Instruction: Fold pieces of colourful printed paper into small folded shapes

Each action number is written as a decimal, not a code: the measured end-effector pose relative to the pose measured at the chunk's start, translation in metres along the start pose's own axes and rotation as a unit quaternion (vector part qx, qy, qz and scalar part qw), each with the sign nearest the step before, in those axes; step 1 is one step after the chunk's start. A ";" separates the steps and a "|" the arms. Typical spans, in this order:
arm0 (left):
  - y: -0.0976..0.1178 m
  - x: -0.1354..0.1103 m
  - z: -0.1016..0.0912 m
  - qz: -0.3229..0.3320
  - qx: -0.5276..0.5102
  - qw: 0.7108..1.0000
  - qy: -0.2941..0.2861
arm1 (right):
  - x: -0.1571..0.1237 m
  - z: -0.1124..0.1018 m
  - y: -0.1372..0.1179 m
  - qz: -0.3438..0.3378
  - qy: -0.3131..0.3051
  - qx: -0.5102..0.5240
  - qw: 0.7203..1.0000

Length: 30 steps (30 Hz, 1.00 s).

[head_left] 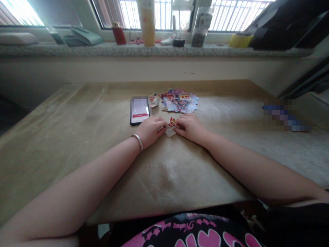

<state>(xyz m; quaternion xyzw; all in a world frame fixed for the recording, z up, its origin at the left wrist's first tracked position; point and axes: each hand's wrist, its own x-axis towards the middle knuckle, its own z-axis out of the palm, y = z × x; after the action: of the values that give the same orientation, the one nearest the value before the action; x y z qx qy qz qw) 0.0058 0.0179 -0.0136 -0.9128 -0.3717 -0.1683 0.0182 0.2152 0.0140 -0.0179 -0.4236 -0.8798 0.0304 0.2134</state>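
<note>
The left hand (151,127) and right hand (191,127) each pinch an edge of the folded printed paper (170,131), fingers curled nearly closed, on the tabletop (102,120) before the stacked flyers (180,102). Uneven pulling could tear or skew its creases; the left hand, close beside the smartphone (139,109), might nudge it.

Folded paper (170,127), side edges hidden by left hand (152,129) and right hand (191,127), small print (170,131) illegible, phone screen (140,109) partly pixelated, far-right object (284,118) pixelated beyond identification, printed shirt (190,230) cropped below
</note>
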 end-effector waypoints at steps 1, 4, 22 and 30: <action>0.000 0.000 0.000 0.003 0.000 1.000 0.001 | -0.001 -0.001 -0.001 -0.001 -0.001 -0.003 1.000; -0.001 -0.002 -0.002 0.011 -0.005 1.000 -0.003 | -0.003 -0.002 -0.002 -0.003 -0.004 0.024 1.000; -0.007 -0.002 0.002 0.056 -0.024 0.998 0.027 | 0.000 -0.001 0.014 -0.084 0.003 0.051 0.995; -0.006 -0.004 0.000 0.081 -0.038 0.996 0.016 | -0.003 -0.005 0.012 -0.098 -0.003 0.056 0.994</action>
<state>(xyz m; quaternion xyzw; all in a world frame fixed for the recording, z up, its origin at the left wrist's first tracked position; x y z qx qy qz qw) -0.0013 0.0197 -0.0158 -0.9371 -0.2896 -0.1948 0.0029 0.2278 0.0186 -0.0178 -0.3226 -0.9147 0.0593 0.2361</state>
